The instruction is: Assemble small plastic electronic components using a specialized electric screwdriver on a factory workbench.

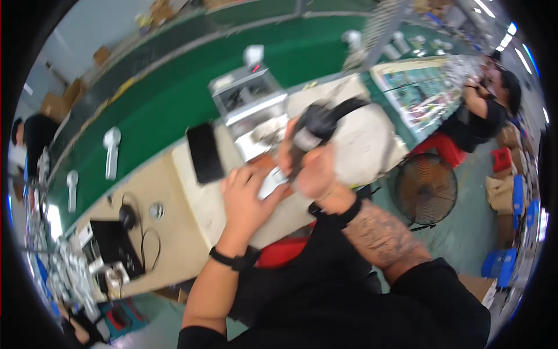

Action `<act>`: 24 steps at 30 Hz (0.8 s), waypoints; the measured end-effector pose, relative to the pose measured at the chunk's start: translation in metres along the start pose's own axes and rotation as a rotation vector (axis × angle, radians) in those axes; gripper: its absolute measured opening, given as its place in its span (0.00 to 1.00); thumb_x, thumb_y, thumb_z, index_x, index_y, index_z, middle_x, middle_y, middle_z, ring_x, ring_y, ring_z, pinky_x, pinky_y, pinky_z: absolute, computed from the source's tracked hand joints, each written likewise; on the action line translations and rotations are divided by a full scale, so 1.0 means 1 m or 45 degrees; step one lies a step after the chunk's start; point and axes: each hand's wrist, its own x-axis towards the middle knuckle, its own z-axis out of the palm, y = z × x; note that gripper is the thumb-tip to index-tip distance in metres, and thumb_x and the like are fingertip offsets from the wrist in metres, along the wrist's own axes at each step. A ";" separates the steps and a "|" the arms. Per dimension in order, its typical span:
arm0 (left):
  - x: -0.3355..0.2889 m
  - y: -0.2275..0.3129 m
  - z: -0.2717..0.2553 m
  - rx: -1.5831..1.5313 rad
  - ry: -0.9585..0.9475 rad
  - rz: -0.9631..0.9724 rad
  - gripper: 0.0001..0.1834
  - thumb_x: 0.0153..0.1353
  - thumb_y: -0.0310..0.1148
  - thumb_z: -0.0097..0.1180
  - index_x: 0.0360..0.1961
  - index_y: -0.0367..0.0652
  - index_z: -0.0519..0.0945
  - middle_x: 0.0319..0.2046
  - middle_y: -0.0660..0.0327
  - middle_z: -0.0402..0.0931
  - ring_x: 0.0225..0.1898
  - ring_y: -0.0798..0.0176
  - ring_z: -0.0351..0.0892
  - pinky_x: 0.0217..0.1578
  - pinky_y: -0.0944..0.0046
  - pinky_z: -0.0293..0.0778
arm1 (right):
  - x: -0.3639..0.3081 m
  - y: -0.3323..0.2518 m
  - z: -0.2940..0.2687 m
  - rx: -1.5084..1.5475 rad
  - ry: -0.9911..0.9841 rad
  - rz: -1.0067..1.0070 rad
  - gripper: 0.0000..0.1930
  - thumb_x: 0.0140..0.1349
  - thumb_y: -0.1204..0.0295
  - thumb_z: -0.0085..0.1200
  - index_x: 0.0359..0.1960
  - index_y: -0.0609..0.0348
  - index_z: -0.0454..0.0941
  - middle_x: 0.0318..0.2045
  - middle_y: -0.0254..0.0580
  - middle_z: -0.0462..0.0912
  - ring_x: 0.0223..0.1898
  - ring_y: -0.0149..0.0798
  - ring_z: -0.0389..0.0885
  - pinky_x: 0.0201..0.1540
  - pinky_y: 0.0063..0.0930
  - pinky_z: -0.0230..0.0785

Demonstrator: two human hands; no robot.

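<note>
In the middle, my left hand [245,195] has its fingers closed on a small white plastic part [272,182] above the bench edge. Just right of it, my right hand [314,171] is wrapped round a black handheld power tool [317,127], its lower end close to the white part. Motion blur hides whether tool and part touch, and the tool's exact kind. Beyond my hands stands an open metal box [256,115] with small, indistinct pieces in it. A flat black rectangular slab [204,154] lies left of the box.
A green conveyor belt [174,72] curves behind the bench, carrying several white round-headed, handled pieces [111,154]. Left on the bench are a black mouse [127,216] and cables. At right stand a floor fan [427,189] and a co-worker [491,104] beside a sheet-covered table.
</note>
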 end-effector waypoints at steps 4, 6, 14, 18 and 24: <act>-0.017 0.000 -0.006 0.091 -0.011 0.117 0.25 0.49 0.44 0.75 0.49 0.49 0.86 0.49 0.60 0.81 0.53 0.48 0.77 0.51 0.49 0.68 | -0.021 -0.014 0.018 -0.219 -0.109 -0.125 0.28 0.65 0.68 0.65 0.64 0.68 0.74 0.52 0.48 0.82 0.51 0.41 0.80 0.58 0.36 0.74; -0.021 0.015 -0.010 0.170 -0.142 0.098 0.26 0.51 0.44 0.74 0.51 0.47 0.85 0.50 0.58 0.81 0.54 0.46 0.77 0.51 0.46 0.67 | -0.025 0.017 0.015 -0.472 0.057 -0.357 0.28 0.65 0.57 0.66 0.59 0.65 0.78 0.45 0.51 0.83 0.47 0.47 0.82 0.54 0.36 0.75; -0.022 0.048 -0.009 0.018 -0.234 0.108 0.27 0.55 0.42 0.72 0.54 0.41 0.84 0.54 0.53 0.81 0.56 0.41 0.75 0.54 0.42 0.67 | -0.053 -0.124 0.032 -0.509 0.017 -0.286 0.25 0.67 0.51 0.64 0.56 0.54 0.76 0.39 0.45 0.80 0.41 0.44 0.79 0.49 0.37 0.72; -0.046 0.025 -0.016 -0.299 -0.146 0.050 0.26 0.61 0.37 0.69 0.57 0.35 0.82 0.53 0.48 0.83 0.55 0.44 0.81 0.58 0.46 0.72 | -0.107 -0.176 0.019 -0.413 -0.135 -0.360 0.28 0.67 0.56 0.66 0.59 0.63 0.74 0.45 0.45 0.80 0.47 0.43 0.78 0.52 0.38 0.72; -0.052 -0.041 -0.066 -0.723 0.208 -0.705 0.22 0.75 0.43 0.53 0.63 0.42 0.75 0.40 0.62 0.79 0.28 0.74 0.74 0.19 0.69 0.65 | -0.193 -0.178 -0.071 -0.817 -0.093 -0.103 0.35 0.70 0.53 0.62 0.72 0.57 0.67 0.62 0.47 0.80 0.61 0.44 0.79 0.67 0.33 0.68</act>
